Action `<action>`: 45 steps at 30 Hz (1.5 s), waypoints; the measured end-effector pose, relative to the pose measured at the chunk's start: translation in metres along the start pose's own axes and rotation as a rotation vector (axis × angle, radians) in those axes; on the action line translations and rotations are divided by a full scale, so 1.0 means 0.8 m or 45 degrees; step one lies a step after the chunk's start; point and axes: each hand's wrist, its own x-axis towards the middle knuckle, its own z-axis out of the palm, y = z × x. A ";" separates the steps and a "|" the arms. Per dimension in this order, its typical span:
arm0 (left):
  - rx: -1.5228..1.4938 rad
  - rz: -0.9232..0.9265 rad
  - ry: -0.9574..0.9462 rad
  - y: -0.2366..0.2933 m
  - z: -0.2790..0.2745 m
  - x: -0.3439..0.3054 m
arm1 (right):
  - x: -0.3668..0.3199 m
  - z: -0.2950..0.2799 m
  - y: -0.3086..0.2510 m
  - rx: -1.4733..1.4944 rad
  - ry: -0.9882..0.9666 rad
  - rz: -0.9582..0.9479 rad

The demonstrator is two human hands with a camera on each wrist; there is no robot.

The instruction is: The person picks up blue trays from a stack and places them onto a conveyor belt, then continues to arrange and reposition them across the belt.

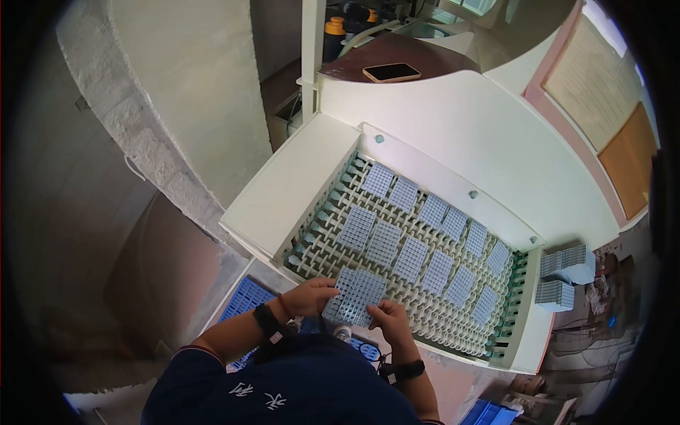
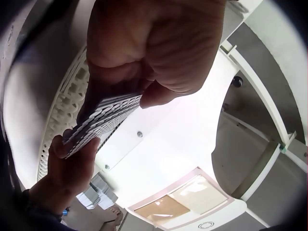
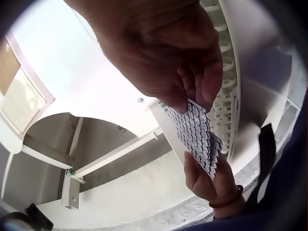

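Note:
Both hands hold a few grey-blue gridded sheets [image 1: 356, 297], slightly fanned, in front of the body. The left hand [image 1: 312, 297] pinches their left edge; the right hand [image 1: 391, 323] grips the lower right edge with thumb and fingers. In the left wrist view the sheets [image 2: 103, 120] appear nearly edge-on between the left hand [image 2: 154, 48] and the right hand [image 2: 72, 166]. The right wrist view shows their bumpy face [image 3: 195, 132], with the right hand [image 3: 163, 53] above and the left hand [image 3: 211, 183] below. Similar sheets [image 1: 383, 243] lie in two rows on a white link conveyor [image 1: 453, 333].
Stacks of sheets [image 1: 567, 263] stand beyond the conveyor's right end. A phone [image 1: 392, 72] rests on the dark red top behind the white housing [image 1: 453, 113]. Blue crates [image 1: 244, 301] are low at the left, with another [image 1: 489, 413] at the lower right.

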 end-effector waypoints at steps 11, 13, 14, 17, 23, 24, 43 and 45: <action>0.061 0.180 0.245 0.005 -0.029 -0.008 | 0.018 0.045 0.006 -0.116 0.040 -0.001; 0.099 0.178 0.305 0.005 -0.031 -0.003 | 0.016 0.048 0.003 -0.118 0.057 -0.029; 0.137 0.177 0.373 0.005 -0.032 -0.001 | 0.015 0.049 0.001 -0.117 0.067 -0.055; 0.401 0.179 0.540 0.020 -0.031 0.001 | 0.016 0.030 0.004 -0.228 0.175 -0.054; 1.613 0.575 0.894 0.029 -0.037 0.010 | 0.005 -0.021 0.000 -0.551 0.495 0.026; 1.885 0.755 0.926 0.027 -0.033 0.009 | 0.001 -0.032 -0.001 -0.586 0.496 0.006; 2.192 0.775 0.105 0.018 0.017 0.045 | -0.105 -0.205 -0.034 -0.409 0.903 0.055; 2.142 0.761 0.119 0.018 0.022 0.047 | -0.118 -0.222 -0.037 -0.491 0.961 0.103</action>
